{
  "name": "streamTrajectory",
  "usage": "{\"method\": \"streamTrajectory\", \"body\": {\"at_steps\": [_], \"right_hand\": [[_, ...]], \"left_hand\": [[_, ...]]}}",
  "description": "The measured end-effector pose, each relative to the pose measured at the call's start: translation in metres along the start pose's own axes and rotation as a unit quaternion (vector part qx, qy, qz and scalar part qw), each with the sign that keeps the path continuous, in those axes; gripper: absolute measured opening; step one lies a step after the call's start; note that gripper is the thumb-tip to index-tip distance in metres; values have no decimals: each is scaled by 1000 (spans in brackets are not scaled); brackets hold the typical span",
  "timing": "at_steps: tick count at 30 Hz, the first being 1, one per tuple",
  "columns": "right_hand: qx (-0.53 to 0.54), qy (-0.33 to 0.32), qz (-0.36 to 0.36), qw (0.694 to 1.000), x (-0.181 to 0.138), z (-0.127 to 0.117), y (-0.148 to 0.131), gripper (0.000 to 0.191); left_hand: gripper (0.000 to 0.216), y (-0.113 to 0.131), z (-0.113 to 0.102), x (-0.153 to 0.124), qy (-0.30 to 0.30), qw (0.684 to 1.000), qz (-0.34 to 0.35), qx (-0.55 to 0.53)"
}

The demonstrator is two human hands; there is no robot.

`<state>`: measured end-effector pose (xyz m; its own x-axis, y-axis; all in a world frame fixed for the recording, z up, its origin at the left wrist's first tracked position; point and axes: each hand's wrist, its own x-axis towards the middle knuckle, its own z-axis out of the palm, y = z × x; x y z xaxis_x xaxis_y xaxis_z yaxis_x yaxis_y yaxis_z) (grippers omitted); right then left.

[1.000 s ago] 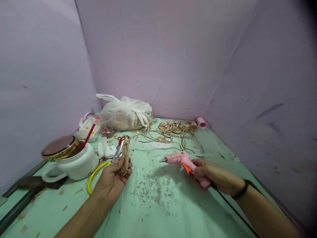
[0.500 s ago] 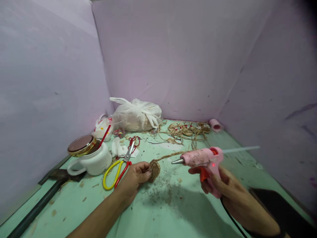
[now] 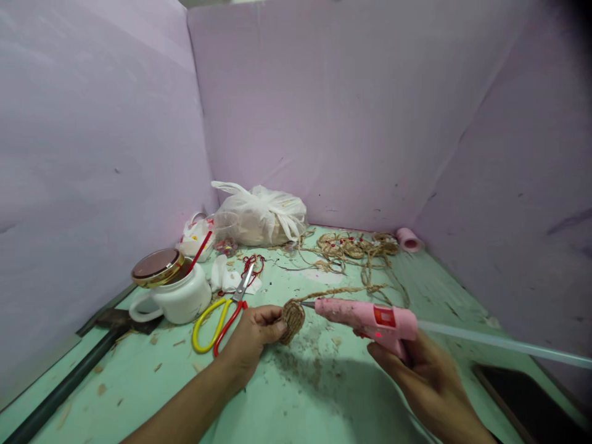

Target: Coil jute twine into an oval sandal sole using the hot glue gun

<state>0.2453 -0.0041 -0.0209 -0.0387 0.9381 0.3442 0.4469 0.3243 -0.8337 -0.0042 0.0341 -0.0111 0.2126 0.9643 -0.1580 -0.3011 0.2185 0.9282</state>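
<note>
Where the green counter (image 3: 333, 413) comes closest to my camera, a dark phone-like slab (image 3: 527, 401) lies to the near right of the twine coil (image 3: 293, 322), and a hammer (image 3: 83, 365) stretches well to the coil's left. Working remotely, I have my left hand (image 3: 252, 342) against the coil's left edge, thumb and fingers pinching it, and my right hand (image 3: 428, 382) to the near right of it. The right fingers wrap the grip of a pink glue gun (image 3: 351, 313); since they are partly hidden, I cannot tell whether one presses the trigger. At the coil's upper right edge sits the gun's metal nozzle (image 3: 309, 304), so close that I cannot say if they touch, while a clear glue stick (image 3: 504, 346) juts from the back end, away from the coil. A braided strand (image 3: 342, 290) runs from the coil's top toward the right, behind the gun. Just left of the coil, past my left hand, lie scissors (image 3: 239, 293) with yellow and red handles; farther left of it stands a white mug (image 3: 187, 302) with a gold-rimmed disc (image 3: 157, 266) and a red stick (image 3: 200, 251) at its mouth. Beyond the coil I see red cord (image 3: 260, 264) to the left and tangled twine (image 3: 351, 246) with red beads to the right, then a knotted white bag (image 3: 263, 216) behind it, slightly left.
</note>
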Motion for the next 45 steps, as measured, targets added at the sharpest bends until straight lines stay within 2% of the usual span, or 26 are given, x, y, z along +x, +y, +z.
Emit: {"method": "streamTrajectory", "body": {"at_steps": [19, 27, 45], "right_hand": [[31, 6, 37, 999, 0, 3, -11, 19], [38, 13, 33, 999, 0, 2, -10, 16], [-17, 36, 1, 999, 2, 3, -22, 15]], "left_hand": [[30, 1, 2, -1, 4, 1000, -9, 4], [34, 3, 3, -3, 10, 1000, -19, 1], [31, 5, 4, -3, 3, 1000, -15, 11]]}}
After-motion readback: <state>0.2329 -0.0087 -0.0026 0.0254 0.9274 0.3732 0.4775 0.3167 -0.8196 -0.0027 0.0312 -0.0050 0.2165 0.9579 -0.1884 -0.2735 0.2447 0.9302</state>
